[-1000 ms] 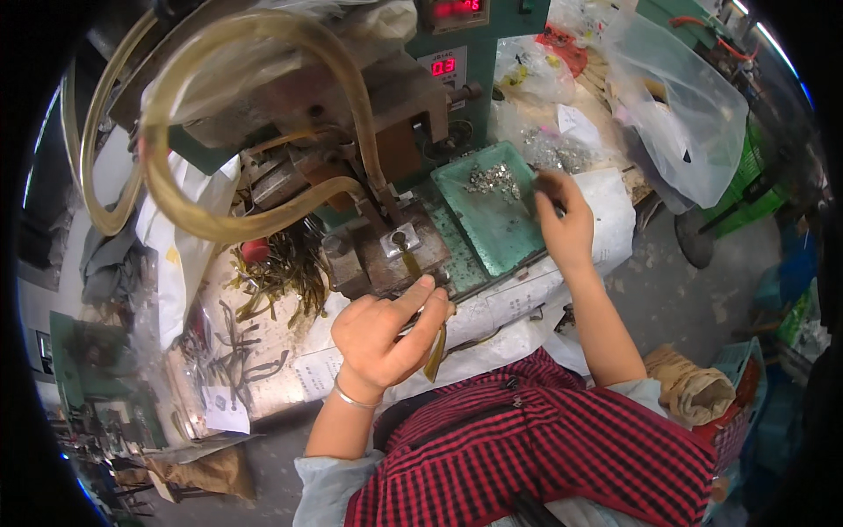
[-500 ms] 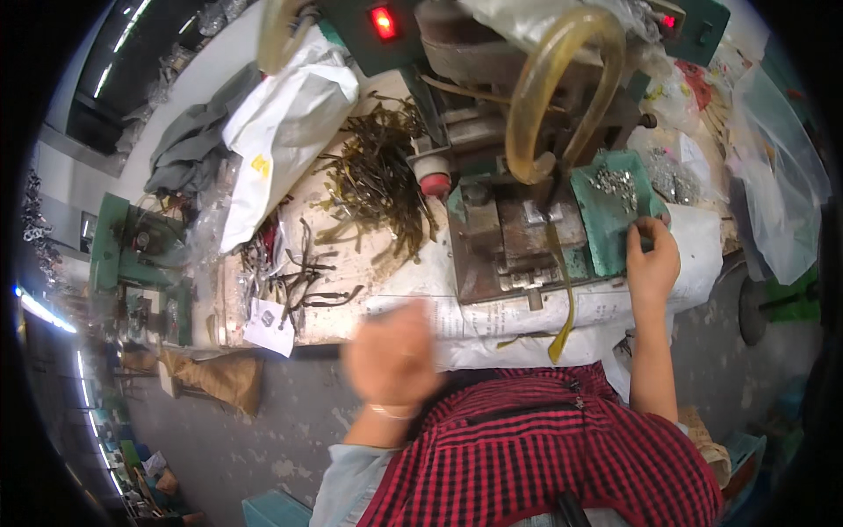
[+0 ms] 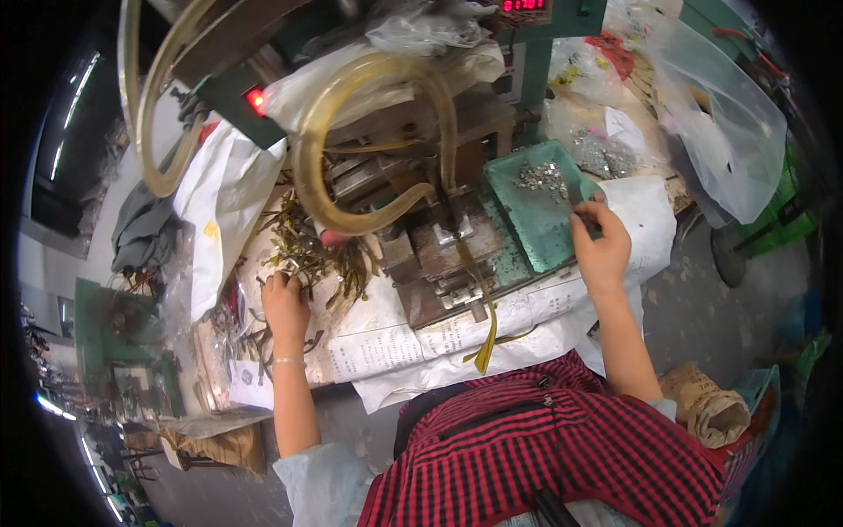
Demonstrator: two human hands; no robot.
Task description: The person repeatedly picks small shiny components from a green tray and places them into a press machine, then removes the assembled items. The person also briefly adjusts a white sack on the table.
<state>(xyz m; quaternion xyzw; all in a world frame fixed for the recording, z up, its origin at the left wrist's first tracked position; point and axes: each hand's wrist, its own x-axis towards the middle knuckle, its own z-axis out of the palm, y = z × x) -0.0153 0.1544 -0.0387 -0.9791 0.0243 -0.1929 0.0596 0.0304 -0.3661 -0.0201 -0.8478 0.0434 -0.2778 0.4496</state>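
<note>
My left hand is low over the table at the left, fingers bent and slightly apart among dark flat strips. Whether a strip lies under the fingertips is hidden. Thumb and forefinger of my right hand come together at the right rim of a green tray; anything between them is too small to make out. Small shiny metal pieces lie in that tray. Between my hands stands a metal press. An olive-green strip hangs from it toward me, its wide end over the paper.
A heap of olive-brown strips lies left of the press. A thick yellowish hose loops over it. White printed paper covers the front table edge. A white bag lies at left; a clear plastic bag hangs at right.
My left hand has moved left and forward, from before my body to the dark strips. My right hand stays at the tray. The whole view has shifted and turned.
</note>
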